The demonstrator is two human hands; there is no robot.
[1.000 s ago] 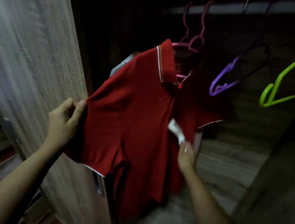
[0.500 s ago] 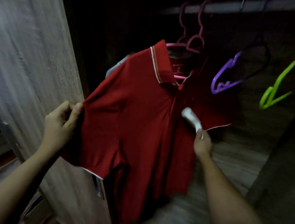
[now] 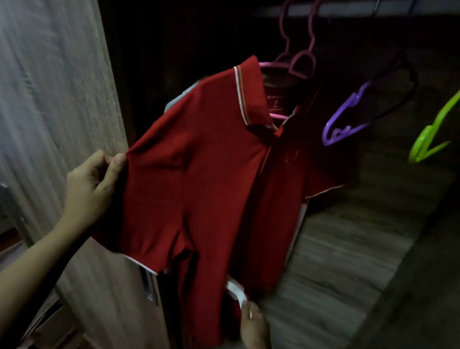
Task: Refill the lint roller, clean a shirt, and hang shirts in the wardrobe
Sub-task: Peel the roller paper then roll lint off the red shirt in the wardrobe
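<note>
Against lower shirt (image 3: 216, 187), roller (image 3: 236, 292) in right hand (image 3: 254, 329)

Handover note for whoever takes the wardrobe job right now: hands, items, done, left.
Left hand: pinches a sleeve of the red polo shirt, holding it out.
Right hand: grips the lint roller, its head at the shirt's lower front.
Shirt hangs on a pink hanger on the wardrobe rail. The purple hanger and green hanger are bare.
Done: shirt hung, rolling under way. The refill cannot be judged; the roller is blurred.
Left: finish rolling and hang the remaining shirts, none in view.
</note>
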